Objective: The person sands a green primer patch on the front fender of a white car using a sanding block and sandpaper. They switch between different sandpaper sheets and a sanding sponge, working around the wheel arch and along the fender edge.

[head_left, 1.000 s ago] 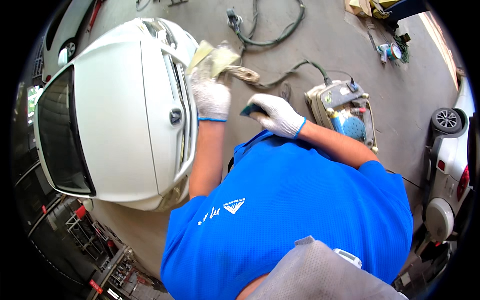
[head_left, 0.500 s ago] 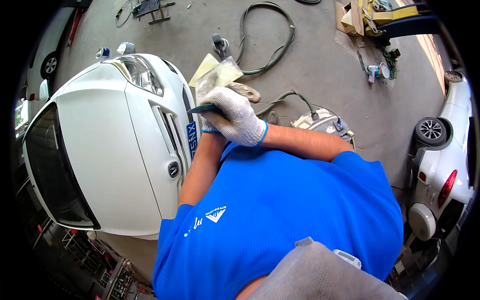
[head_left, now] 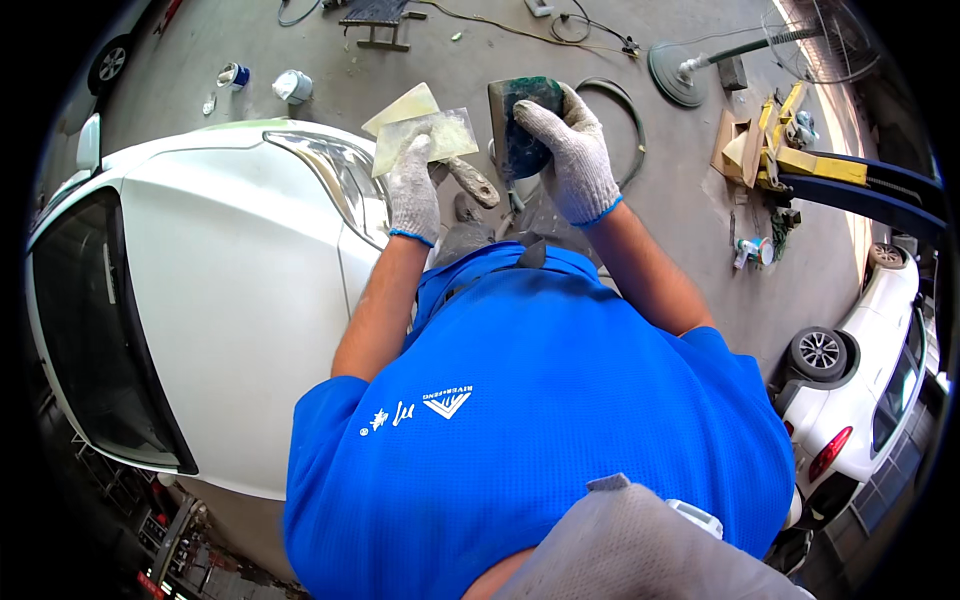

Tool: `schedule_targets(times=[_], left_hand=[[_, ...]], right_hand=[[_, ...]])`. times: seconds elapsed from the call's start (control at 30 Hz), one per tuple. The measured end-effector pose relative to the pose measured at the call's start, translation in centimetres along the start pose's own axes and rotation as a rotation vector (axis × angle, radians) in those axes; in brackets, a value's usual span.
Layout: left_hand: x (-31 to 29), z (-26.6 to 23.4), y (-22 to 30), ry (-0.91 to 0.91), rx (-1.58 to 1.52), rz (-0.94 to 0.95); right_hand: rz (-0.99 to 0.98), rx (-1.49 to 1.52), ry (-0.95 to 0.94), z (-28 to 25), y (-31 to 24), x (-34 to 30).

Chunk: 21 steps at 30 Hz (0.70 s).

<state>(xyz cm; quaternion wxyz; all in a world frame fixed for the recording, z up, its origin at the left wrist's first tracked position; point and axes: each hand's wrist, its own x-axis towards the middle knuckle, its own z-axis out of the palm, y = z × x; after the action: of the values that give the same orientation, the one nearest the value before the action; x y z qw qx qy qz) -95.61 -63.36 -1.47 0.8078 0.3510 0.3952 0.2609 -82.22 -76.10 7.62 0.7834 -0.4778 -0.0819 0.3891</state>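
Both my hands wear white knit gloves with blue cuffs. My left hand (head_left: pixel 413 192) is closed on a pale, translucent putty spreader (head_left: pixel 430 138), smeared with residue. A second, yellowish spreader (head_left: pixel 404 107) sticks out behind it. From the same grip a worn, stained handle (head_left: pixel 472 182) points to the right; what it belongs to is hidden. To the right, my right hand (head_left: pixel 582 160) grips a dark green, flat scraper (head_left: pixel 518 125), thumb across its face. The scraper stands roughly upright, apart from the left hand's spreaders.
On my left is a white car's bonnet (head_left: pixel 230 270) with its headlight (head_left: pixel 335 180). Two tubs, one blue and white (head_left: pixel 233 76) and one white (head_left: pixel 292 87), stand beyond it. A hose (head_left: pixel 632 125) loops behind my right hand. Farther right are a fan base (head_left: pixel 672 78) and lift arm (head_left: pixel 825 168).
My hands were together over the spreaders; now they are apart. My right hand has moved right and away with the green scraper, and the view has shifted.
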Motion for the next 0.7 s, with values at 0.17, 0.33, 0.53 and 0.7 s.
schedule_targets(times=[0.17, 0.33, 0.53, 0.7], left_hand=[[7.5, 2.2, 5.3, -0.002, -0.021, -0.009], [17.6, 5.1, 8.2, -0.170, -0.326, -0.206], [35.5, 6.2, 16.8, 0.076, -0.407, 0.135], [41.5, 3.6, 21.9, 0.361, -0.270, 0.198]], right_hand=[[0.008, -0.168, 0.075, 2.9, 1.5, 9.2], [-0.155, -0.406, -0.180, 8.0, 4.1, 18.0], [0.169, -0.727, -0.610, 7.0, 2.1, 33.3], [0.418, -0.472, -0.307, 7.6, 1.4, 48.6]])
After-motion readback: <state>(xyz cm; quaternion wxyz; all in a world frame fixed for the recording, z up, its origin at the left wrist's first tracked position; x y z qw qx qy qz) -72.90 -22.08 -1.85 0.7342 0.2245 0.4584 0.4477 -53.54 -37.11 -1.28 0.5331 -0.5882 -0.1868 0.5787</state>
